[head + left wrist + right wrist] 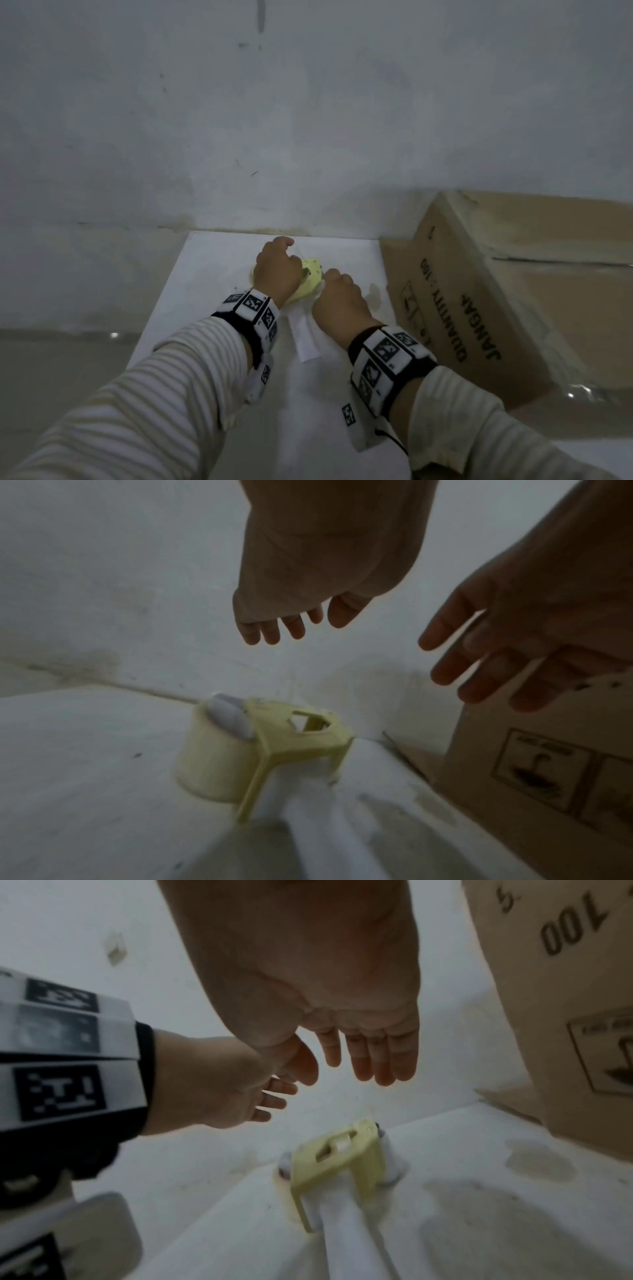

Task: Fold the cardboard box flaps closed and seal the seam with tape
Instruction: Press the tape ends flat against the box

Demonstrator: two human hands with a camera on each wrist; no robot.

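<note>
While both hands hover above it, the tape dispenser (260, 748) sits on the white table (212, 274) untouched, a pale yellow frame holding a roll, with its handle running back toward the person along a 6-to-12 line in the right wrist view. The left hand (308, 561) hangs directly over the roll, fingers (270, 631) loosely extended and slightly parted, gripping nothing. The right hand (325, 974) floats at about 1 o'clock of the dispenser's head, fingers (377, 1056) straight and close together, also empty. Judging by overlap in the head view, the left is nearer; a straight drop would land it on the roll end. A white strip (305, 339) lies flat at 6 o'clock from the dispenser, between the wrists. The cardboard box (513, 291) stands at 3 o'clock, flaps apparently folded, seam showing, against a scuffed grey-white wall (308, 120). The table is stained near the box.
</note>
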